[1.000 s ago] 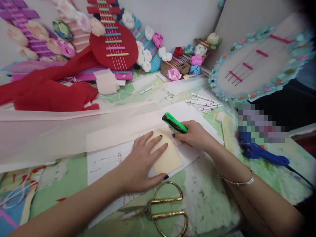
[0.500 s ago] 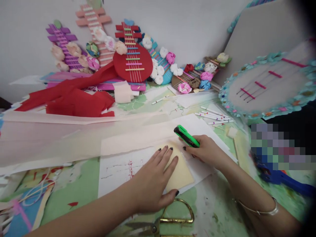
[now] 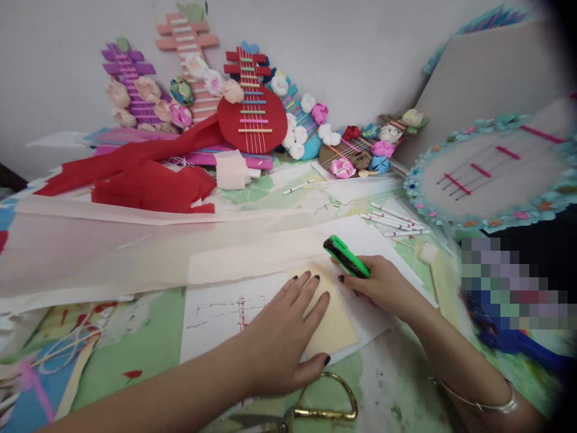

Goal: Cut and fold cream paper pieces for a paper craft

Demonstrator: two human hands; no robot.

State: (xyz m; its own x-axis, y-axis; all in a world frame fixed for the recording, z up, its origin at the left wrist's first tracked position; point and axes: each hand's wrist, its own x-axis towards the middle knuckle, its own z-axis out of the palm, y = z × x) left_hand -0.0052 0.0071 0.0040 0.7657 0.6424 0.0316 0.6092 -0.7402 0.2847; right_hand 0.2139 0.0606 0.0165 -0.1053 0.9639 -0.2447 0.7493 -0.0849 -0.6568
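Observation:
My left hand lies flat with fingers spread, pressing on a pale yellow sheet. That sheet rests on white paper carrying red and dark marks. My right hand is closed round a green and black utility knife, at the sheet's right edge. The knife's lower end is hidden by my fingers, so I cannot see its blade. Just below my left thumb lie scissors with gold handles, partly cut off by the frame's bottom.
Long cream paper stretches across the left. Behind it are red crepe paper and a red lute-shaped craft among several others. White markers lie at right, near a flower-edged round fan and a blue tool.
The camera view has shifted slightly, so everything sits a little lower and further right. Both hands keep almost the same place on the sheet, the knife still in my right hand.

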